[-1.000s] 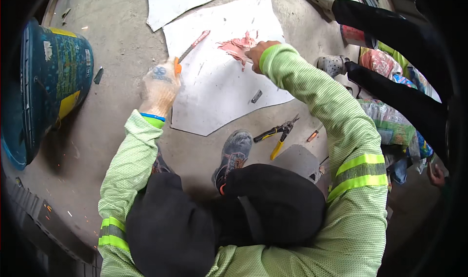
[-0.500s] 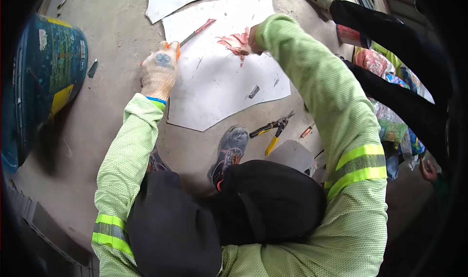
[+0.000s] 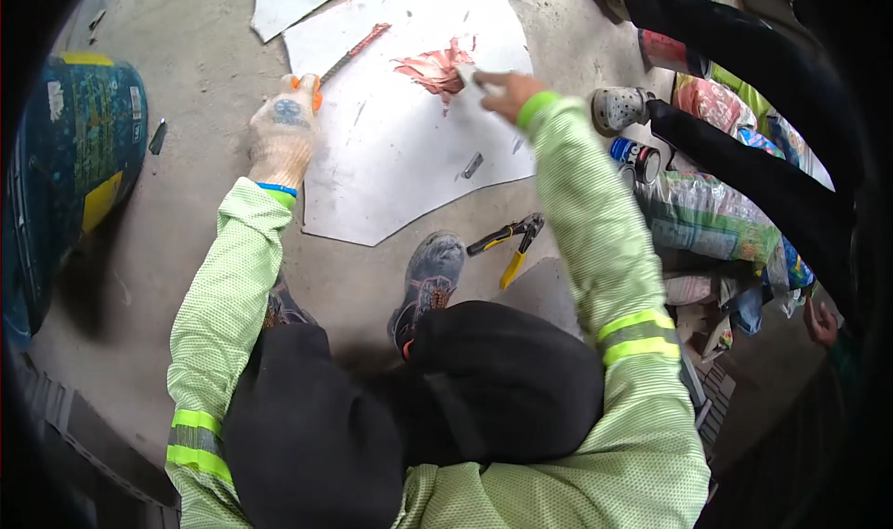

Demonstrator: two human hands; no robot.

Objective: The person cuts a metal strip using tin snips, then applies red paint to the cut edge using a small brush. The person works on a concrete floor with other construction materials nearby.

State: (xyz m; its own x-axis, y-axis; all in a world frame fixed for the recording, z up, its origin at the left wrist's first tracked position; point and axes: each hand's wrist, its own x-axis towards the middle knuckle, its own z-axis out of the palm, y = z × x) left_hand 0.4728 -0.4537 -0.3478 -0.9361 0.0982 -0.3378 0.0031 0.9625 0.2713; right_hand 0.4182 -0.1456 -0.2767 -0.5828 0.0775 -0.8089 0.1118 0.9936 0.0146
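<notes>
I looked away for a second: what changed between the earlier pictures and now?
The right hand moved along the pink paste, spreading it with a small pale scraper. The gloved left hand kept gripping the orange-handled tool. The white sheet and pliers stayed put.

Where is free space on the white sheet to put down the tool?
The white sheet is bare between the gloved left hand and the pink paste, and below the paste toward its lower edge. The right hand covers the paste side. Right of the pliers, bags crowd the floor.
</notes>
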